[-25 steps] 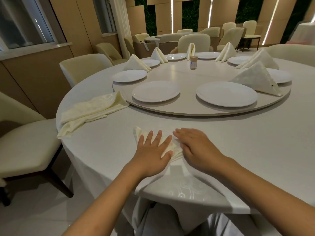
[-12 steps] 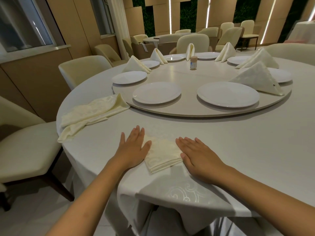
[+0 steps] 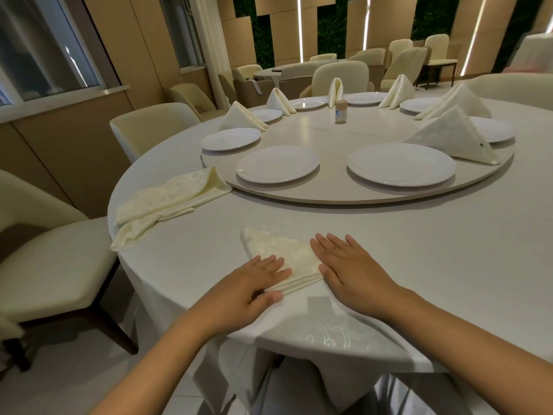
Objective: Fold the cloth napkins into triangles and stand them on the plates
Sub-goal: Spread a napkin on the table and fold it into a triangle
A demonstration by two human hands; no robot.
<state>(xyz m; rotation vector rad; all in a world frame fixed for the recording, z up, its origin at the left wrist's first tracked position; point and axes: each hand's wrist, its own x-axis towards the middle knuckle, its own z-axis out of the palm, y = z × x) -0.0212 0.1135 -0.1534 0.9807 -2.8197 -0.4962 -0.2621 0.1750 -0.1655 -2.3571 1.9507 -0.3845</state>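
A cream napkin (image 3: 279, 253) lies folded flat on the white tablecloth near the table's front edge. My left hand (image 3: 254, 284) rests flat on its near left corner, fingers straight. On the napkin's right edge my right hand (image 3: 347, 266) presses palm down. A heap of unfolded napkins (image 3: 170, 202) lies at the left. Bare plates (image 3: 277, 163) (image 3: 401, 163) (image 3: 230, 138) sit at the front of the round turntable (image 3: 335, 191). Folded triangle napkins (image 3: 452, 136) (image 3: 241, 116) stand on the plates further back.
A small bottle (image 3: 340, 112) stands at the turntable's centre. Cream chairs (image 3: 51, 265) (image 3: 149, 127) flank the table on the left. More chairs and another table stand behind. The tablecloth hangs over the near edge (image 3: 329, 339).
My left hand slid from the napkin's top to its left side, then down to its near left corner. The napkin's far corner now lies uncovered. My right hand stayed on the right edge.
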